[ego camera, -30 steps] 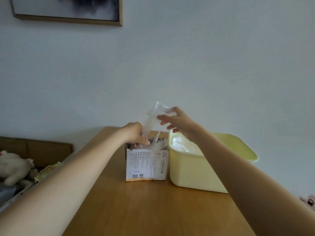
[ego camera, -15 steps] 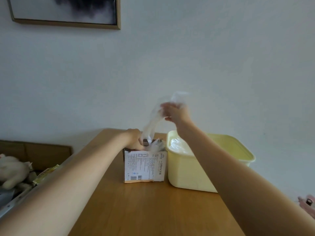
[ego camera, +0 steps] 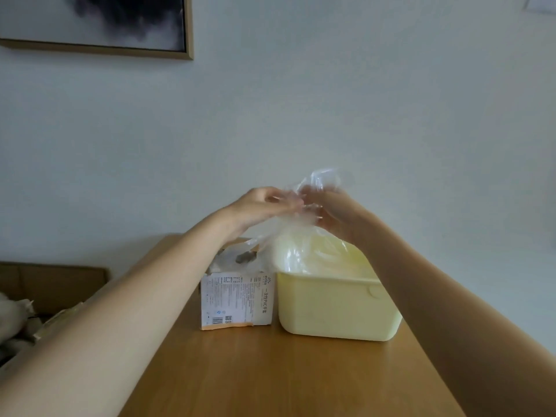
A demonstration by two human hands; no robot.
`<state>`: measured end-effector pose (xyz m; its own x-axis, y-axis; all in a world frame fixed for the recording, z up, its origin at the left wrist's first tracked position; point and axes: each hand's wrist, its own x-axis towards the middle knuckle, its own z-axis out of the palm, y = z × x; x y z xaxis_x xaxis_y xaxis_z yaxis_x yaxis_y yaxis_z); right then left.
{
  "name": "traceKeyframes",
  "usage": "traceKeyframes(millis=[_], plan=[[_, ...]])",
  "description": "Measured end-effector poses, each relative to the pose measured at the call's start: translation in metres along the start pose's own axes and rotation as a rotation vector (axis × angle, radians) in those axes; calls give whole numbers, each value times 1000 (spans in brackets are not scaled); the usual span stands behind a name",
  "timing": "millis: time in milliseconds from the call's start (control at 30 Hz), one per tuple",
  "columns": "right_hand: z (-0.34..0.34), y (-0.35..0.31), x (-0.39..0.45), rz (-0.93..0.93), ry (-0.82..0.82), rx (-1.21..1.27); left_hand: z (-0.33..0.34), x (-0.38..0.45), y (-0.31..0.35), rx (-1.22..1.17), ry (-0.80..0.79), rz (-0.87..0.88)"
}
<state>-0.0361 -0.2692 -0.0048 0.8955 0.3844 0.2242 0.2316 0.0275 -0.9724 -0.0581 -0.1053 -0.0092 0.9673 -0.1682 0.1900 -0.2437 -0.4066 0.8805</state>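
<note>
The left hand [ego camera: 264,206] and right hand [ego camera: 334,213] both pinched the thin clear plastic glove [ego camera: 322,179], seemingly featherlight, limp and clingy, best taken by its cuff.

Yellow tub [ego camera: 331,308], wooden table [ego camera: 285,377], framed picture [ego camera: 90,22], perhaps a cardboard box [ego camera: 57,284]

Home, a lived-in rm, not a shop or lab. Framed picture [ego camera: 120,22] on a plain pale wall [ego camera: 361,100]; wood tabletop [ego camera: 285,371] w/ a yellow plastic tub [ego camera: 331,308] & a torn-open glove carton [ego camera: 237,299]. Off to the left: brown cardboard box [ego camera: 54,284] & a blurry pale soft toy [ego camera: 12,320], household clutter.
</note>
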Motion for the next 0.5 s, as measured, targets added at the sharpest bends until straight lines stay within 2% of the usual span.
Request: traceKeyframes(millis=[33, 133, 300, 333, 400, 467, 500], plan=[[-3, 0, -1, 4, 19, 6, 9, 3, 2, 29, -6, 10], [-12, 2, -7, 38, 55, -28, 21, 10, -1, 6, 108, 48], [-29, 11, -18, 304, -12, -194, 33, 17, -9, -13, 339, 49], [-31, 14, -19, 318, 34, -158, 34, 18, -11, -7, 404, 52], [-35, 17, -16, 297, 197, 73, 34, 19, -16, 23, 507, 72], [-37, 16, -12, 243, 371, 365, 33, 17, -23, 132, 493, 89], [-38, 16, -10, 200, 455, 430, 32, 15, -27, 194, 446, 84]])
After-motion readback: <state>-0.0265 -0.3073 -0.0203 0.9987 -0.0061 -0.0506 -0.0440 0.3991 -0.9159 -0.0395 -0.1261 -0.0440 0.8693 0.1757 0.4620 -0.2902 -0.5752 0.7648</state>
